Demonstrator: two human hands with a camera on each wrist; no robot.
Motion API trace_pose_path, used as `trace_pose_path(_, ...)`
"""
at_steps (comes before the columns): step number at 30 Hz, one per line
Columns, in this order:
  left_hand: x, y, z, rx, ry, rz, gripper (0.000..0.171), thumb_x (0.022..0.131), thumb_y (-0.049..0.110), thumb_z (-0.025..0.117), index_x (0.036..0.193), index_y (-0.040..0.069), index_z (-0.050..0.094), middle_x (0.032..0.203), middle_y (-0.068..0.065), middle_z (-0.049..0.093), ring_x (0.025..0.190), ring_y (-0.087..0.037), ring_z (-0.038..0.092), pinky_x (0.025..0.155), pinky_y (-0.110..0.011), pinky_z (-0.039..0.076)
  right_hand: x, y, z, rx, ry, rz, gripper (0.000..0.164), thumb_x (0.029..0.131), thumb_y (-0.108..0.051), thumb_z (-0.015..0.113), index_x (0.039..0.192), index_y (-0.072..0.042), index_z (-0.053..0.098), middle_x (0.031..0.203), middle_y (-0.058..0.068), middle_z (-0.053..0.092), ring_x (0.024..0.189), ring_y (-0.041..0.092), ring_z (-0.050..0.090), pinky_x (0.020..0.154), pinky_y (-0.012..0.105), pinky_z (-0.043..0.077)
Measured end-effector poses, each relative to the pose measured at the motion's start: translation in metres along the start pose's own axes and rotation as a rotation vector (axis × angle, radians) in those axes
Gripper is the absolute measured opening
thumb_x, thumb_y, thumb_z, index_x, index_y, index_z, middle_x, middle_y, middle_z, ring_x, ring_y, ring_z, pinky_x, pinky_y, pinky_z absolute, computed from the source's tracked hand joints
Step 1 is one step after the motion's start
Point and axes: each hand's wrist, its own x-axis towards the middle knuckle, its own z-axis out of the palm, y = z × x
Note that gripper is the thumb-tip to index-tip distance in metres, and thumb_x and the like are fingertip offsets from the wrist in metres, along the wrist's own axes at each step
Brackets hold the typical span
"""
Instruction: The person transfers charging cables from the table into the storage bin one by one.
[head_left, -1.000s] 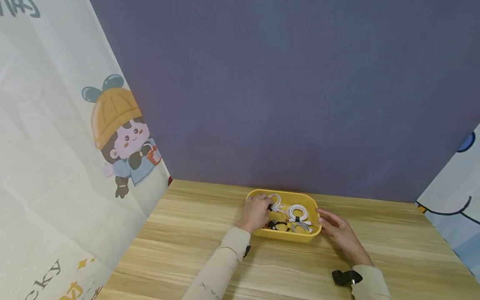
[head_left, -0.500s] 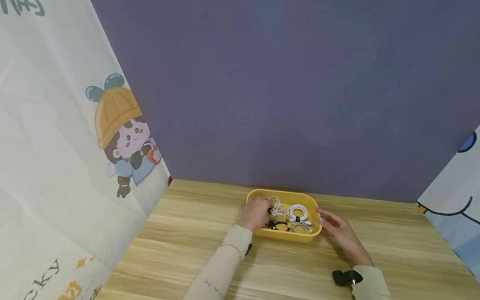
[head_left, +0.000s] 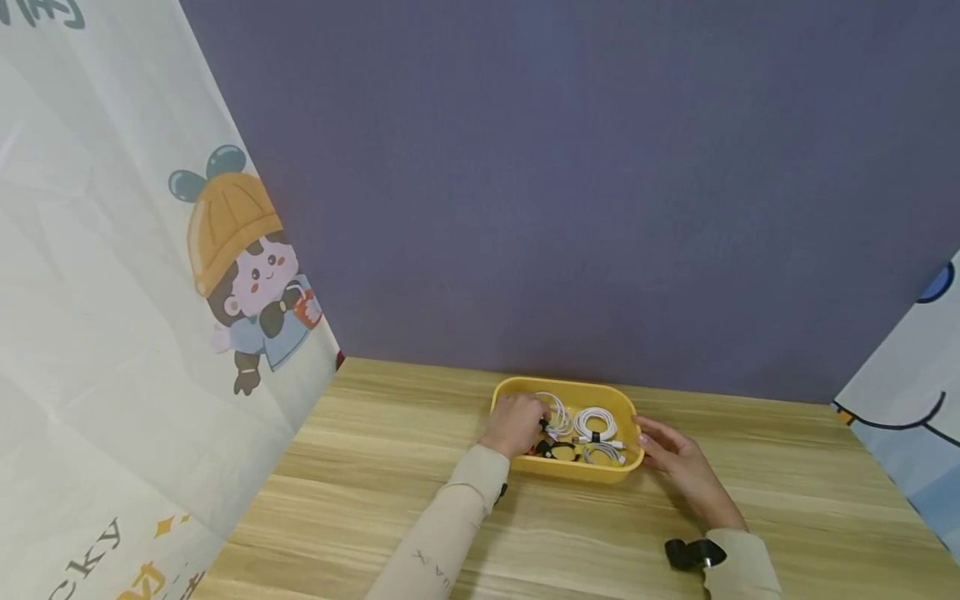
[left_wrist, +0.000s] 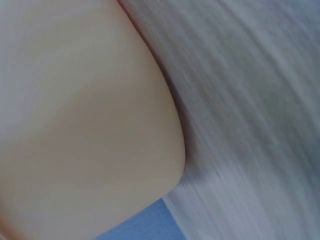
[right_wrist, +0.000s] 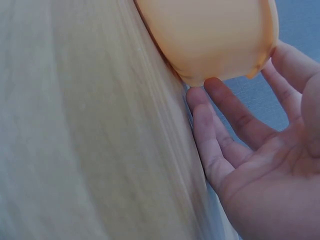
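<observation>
A yellow plastic basket (head_left: 570, 472) stands on the wooden table and holds several coiled cables. My left hand (head_left: 516, 423) reaches over its left end and holds a coiled white cable (head_left: 557, 410) near its black tie; the fingertips are partly hidden. To the right lies another white cable coil (head_left: 595, 423) with a black strap, and in front of that a grey-white cable (head_left: 603, 453). A black cable (head_left: 562, 452) lies near the front wall. With fingers extended, my right hand (right_wrist: 265, 150) touches the basket's right end, fingertips against the outer wall in the right wrist view.
The wooden table (head_left: 360, 467) extends around the basket on both sides. Close behind it rises a dark blue-grey panel (head_left: 555, 208). A white printed sheet (head_left: 112, 292) hangs at the left, and another printed sheet (head_left: 915, 392) at the right.
My left hand has shifted slightly to the right inside the basket, and the white cable coil by it has moved a little right and toward me. My right hand stays at the basket's end.
</observation>
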Motion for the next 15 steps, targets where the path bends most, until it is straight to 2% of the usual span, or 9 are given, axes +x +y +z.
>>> trace_pose_path(6, 0.0022, 0.0003, 0.0025, 0.005, -0.015, 0.003, 0.022, 0.089, 0.023, 0.081, 0.110, 0.031, 0.079, 0.109, 0.013, 0.076, 0.098, -0.011, 0.072, 0.092, -0.045, 0.056, 0.0002, 0.0001, 0.0002, 0.001, 0.001, -0.012, 0.060, 0.105, -0.036, 0.058, 0.155, -0.006, 0.044, 0.153, 0.024, 0.044, 0.110, -0.008, 0.059, 0.090, 0.021, 0.058)
trace_pose_path(15, 0.0022, 0.0000, 0.0019, 0.015, -0.015, 0.012, 0.022, 0.087, 0.028, 0.083, 0.108, 0.031, 0.079, 0.107, 0.013, 0.076, 0.094, -0.011, 0.072, 0.084, -0.039, 0.059, -0.0002, -0.0013, 0.0012, -0.008, 0.007, -0.006, 0.061, 0.104, -0.037, 0.059, 0.154, -0.007, 0.044, 0.152, 0.024, 0.045, 0.108, -0.009, 0.059, 0.088, 0.020, 0.058)
